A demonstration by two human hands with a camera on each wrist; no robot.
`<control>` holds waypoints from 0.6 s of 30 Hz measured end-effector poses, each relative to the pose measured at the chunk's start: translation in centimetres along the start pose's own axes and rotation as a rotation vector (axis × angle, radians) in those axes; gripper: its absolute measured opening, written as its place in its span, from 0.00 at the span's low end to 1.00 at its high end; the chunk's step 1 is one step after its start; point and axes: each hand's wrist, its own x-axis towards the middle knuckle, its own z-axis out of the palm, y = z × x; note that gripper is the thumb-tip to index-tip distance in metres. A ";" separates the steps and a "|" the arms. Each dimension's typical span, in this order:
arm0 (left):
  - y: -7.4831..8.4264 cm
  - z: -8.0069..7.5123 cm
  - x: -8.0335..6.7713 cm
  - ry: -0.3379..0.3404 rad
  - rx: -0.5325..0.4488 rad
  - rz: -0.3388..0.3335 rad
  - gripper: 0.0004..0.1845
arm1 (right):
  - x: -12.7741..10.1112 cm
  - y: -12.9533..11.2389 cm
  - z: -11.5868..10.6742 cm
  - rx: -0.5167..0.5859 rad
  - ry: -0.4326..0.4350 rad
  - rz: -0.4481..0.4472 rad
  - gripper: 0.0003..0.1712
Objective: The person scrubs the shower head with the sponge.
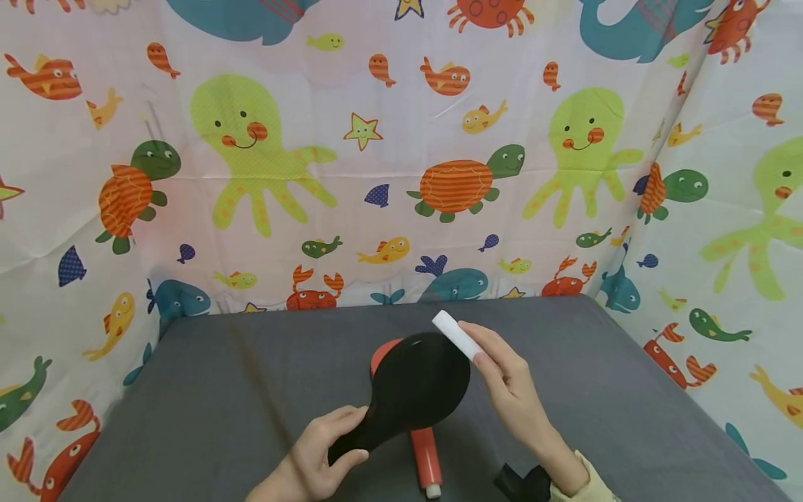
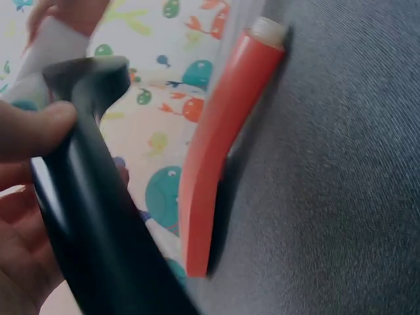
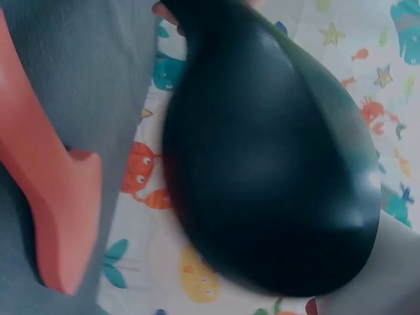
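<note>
My left hand [image 1: 316, 446] grips the handle of a glossy black paddle-shaped utensil [image 1: 419, 380] with a broad rounded head, held above the table. In the right wrist view, that smooth black head [image 3: 269, 164] fills the middle. My right hand [image 1: 511, 380] pinches a small white block [image 1: 456, 336] between thumb and fingers at the head's upper right edge. Whether the block is a sponge or an eraser I cannot tell. Below lies a coral-coloured handled utensil [image 1: 426, 457] with a whitish tip, its head mostly hidden behind the black one. The left wrist view shows its bent handle [image 2: 216, 144].
The utensils are over a dark grey cloth-covered table [image 1: 251, 390]. Behind it and at both sides hangs a white curtain [image 1: 351, 188] printed with sea animals. A black strap [image 1: 523, 482] is at my right wrist, by a pale yellow sleeve [image 1: 583, 481].
</note>
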 end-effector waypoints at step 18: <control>0.8 0.7 0.5 0.187 0.472 0.074 0.20 | -1.5 1.9 0.5 -0.110 0.070 0.174 0.22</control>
